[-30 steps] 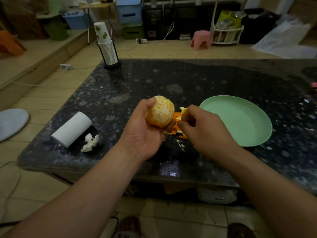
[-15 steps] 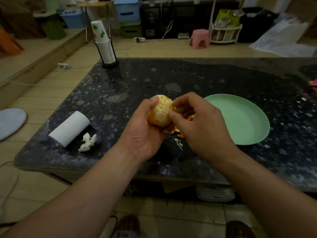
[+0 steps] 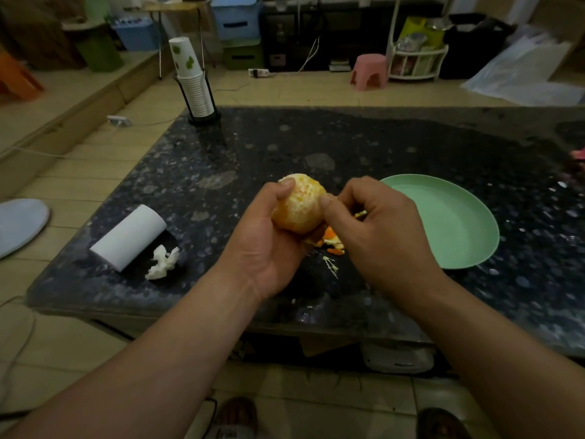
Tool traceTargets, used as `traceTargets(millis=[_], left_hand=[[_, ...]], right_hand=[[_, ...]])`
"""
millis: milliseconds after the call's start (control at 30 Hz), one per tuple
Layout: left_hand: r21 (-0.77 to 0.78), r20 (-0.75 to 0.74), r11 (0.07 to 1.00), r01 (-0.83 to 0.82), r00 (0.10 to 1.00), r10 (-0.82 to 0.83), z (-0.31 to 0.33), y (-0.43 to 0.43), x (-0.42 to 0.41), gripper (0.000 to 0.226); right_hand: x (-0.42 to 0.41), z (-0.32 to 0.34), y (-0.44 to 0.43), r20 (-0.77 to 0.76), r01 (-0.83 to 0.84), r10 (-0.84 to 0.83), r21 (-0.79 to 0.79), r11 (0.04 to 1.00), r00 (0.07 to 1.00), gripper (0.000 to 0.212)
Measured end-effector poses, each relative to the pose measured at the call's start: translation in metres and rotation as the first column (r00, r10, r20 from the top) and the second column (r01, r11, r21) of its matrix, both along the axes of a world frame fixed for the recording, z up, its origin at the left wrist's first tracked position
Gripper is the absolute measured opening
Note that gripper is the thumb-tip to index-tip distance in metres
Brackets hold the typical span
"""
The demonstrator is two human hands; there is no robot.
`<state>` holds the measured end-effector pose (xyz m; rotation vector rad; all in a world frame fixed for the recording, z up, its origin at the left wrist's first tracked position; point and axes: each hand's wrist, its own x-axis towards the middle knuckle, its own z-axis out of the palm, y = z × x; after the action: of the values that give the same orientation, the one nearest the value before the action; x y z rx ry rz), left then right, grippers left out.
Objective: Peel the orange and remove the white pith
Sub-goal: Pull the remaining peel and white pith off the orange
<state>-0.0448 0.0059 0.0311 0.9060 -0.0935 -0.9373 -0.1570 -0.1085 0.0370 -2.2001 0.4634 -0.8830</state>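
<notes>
Head view, looking down over a dark speckled stone counter (image 3: 316, 144). At centre frame the peeled orange (image 3: 299, 207) is held above the counter, its rind gone and a pale, mottled coat of pith covering most of the visible surface. The left hand (image 3: 266, 248) forms a closed grip around the fruit from below and from the left, thumb laid across the top edge. The right hand (image 3: 380, 229) meets the orange on its right side: the thumb tip presses on the fruit and the curled forefinger closes towards it in a pinching grip at the surface; whether a strand of pith lies between them cannot be told. Directly beneath the two hands, orange peel scraps (image 3: 330, 241) lie on the counter, with a few pulled strands of white pith (image 3: 330, 267) just in front of them. A pale green plate (image 3: 456, 229) sits right of centre, just beside the right hand. At lower left of the counter lies a white paper roll (image 3: 129, 237) on its side, with a crumpled tissue (image 3: 163, 263) just beside its near end. At the upper left corner of the counter stands a stack of paper cups (image 3: 193, 87) in a black wire holder. A pink stool (image 3: 369, 72) stands on the floor beyond the counter's far edge.
</notes>
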Motion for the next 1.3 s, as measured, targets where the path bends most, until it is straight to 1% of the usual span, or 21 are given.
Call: traceTargets(millis=[33, 67, 100, 133, 200, 267, 300, 333, 367, 400, 467, 500, 567, 667, 767, 867, 900, 1067, 1200, 1300], left_hand=[[-0.008, 0.007, 1.000, 0.000, 1.000, 0.000, 0.000, 0.000, 0.001, 0.044], [-0.017, 0.017, 1.000, -0.001, 1.000, 0.002, 0.001, 0.001, 0.003, 0.042], [-0.026, 0.023, 1.000, -0.006, 1.000, 0.007, 0.002, 0.001, 0.004, 0.042], [-0.033, 0.026, 0.999, -0.014, 1.000, 0.015, 0.003, 0.002, 0.005, 0.042], [-0.047, 0.034, 0.999, -0.025, 0.999, 0.027, 0.005, 0.004, 0.008, 0.041], [-0.051, 0.051, 0.998, -0.023, 0.998, 0.026, 0.005, 0.006, 0.011, 0.041], [-0.059, 0.051, 0.998, -0.015, 0.999, 0.018, 0.005, 0.007, 0.011, 0.042], [-0.073, 0.048, 0.997, -0.004, 0.999, 0.007, 0.004, 0.007, 0.012, 0.041], [-0.091, 0.045, 0.996, 0.009, 0.999, -0.005, 0.003, 0.008, 0.013, 0.039], [-0.106, 0.049, 0.994, 0.024, 0.999, -0.019, 0.002, 0.008, 0.014, 0.036], [-0.114, 0.064, 0.992, 0.056, 0.997, -0.049, 0.001, 0.008, 0.016, 0.037], [-0.116, 0.074, 0.990, 0.075, 0.995, -0.066, 0.000, 0.007, 0.016, 0.041], [-0.129, 0.100, 0.985, 0.118, 0.989, -0.106, -0.003, 0.006, 0.016, 0.051], [-0.152, 0.100, 0.978, 0.145, 0.986, -0.131, -0.005, 0.003, 0.016, 0.056], [-0.137, 0.096, 0.983, 0.125, 0.989, -0.113, -0.008, 0.001, 0.015, 0.061], [-0.098, 0.093, 0.993, 0.065, 0.994, -0.056, -0.009, -0.001, 0.014, 0.081], [-0.089, 0.101, 0.995, 0.052, 0.994, -0.043, -0.010, -0.001, 0.013, 0.085], [-0.044, 0.127, 0.999, 0.021, 0.992, -0.015, -0.015, -0.003, 0.014, 0.085], [-0.052, 0.125, 0.999, 0.014, 0.992, -0.008, -0.017, -0.003, 0.014, 0.082], [-0.066, 0.113, 0.998, 0.006, 0.994, 0.002, -0.016, -0.002, 0.015, 0.081]], right_hand=[[0.000, 0.000, -0.002, -0.012, 0.021, -0.021, -0.010, 1.000, 1.000, 0.031], [0.000, 0.001, -0.005, -0.042, 0.037, -0.037, -0.007, 0.999, 0.998, 0.027], [0.000, 0.001, -0.008, -0.094, 0.037, -0.036, 0.004, 0.999, 0.995, 0.018], [0.000, 0.001, -0.010, -0.177, 0.026, -0.021, 0.026, 0.999, 0.984, 0.011], [0.000, 0.000, -0.011, -0.319, 0.008, 0.018, 0.079, 0.997, 0.948, 0.019], [0.000, -0.003, -0.010, -0.366, 0.001, 0.013, 0.040, 0.999, 0.931, 0.024], [0.001, -0.004, -0.009, -0.356, 0.004, 0.001, 0.014, 1.000, 0.934, 0.026], [0.000, -0.003, -0.007, -0.323, 0.015, -0.014, 0.001, 1.000, 0.946, 0.020], [0.000, -0.001, -0.006, -0.277, 0.020, -0.015, 0.014, 1.000, 0.961, 0.008], [0.000, 0.003, -0.004, -0.225, 0.019, -0.010, 0.035, 0.999, 0.974, 0.008], [-0.001, 0.009, -0.002, -0.102, -0.012, 0.021, 0.084, 0.996, 0.995, 0.016], [-0.002, 0.012, 0.000, -0.050, -0.035, 0.040, 0.087, 0.996, 0.998, 0.017], [-0.003, 0.012, 0.002, -0.005, -0.081, 0.081, 0.058, 0.995, 0.997, 0.021], [-0.004, 0.009, 0.002, -0.007, -0.084, 0.084, 0.009, 0.996, 0.996, 0.024], [-0.003, 0.006, 0.001, 0.008, -0.056, 0.056, -0.003, 0.998, 0.998, 0.020], [-0.002, 0.003, 0.002, 0.027, -0.030, 0.031, -0.021, 0.999, 0.999, 0.015], [-0.001, 0.001, 0.002, 0.029, -0.023, 0.024, -0.022, 0.999, 0.999, 0.014], [0.001, -0.001, 0.001, 0.026, -0.016, 0.016, 0.001, 1.000, 1.000, 0.012], [0.002, -0.002, 0.001, 0.000, -0.032, 0.032, 0.035, 0.999, 0.999, 0.011], [0.003, -0.003, 0.002, 0.019, -0.032, 0.031, 0.054, 0.998, 0.999, 0.012]])
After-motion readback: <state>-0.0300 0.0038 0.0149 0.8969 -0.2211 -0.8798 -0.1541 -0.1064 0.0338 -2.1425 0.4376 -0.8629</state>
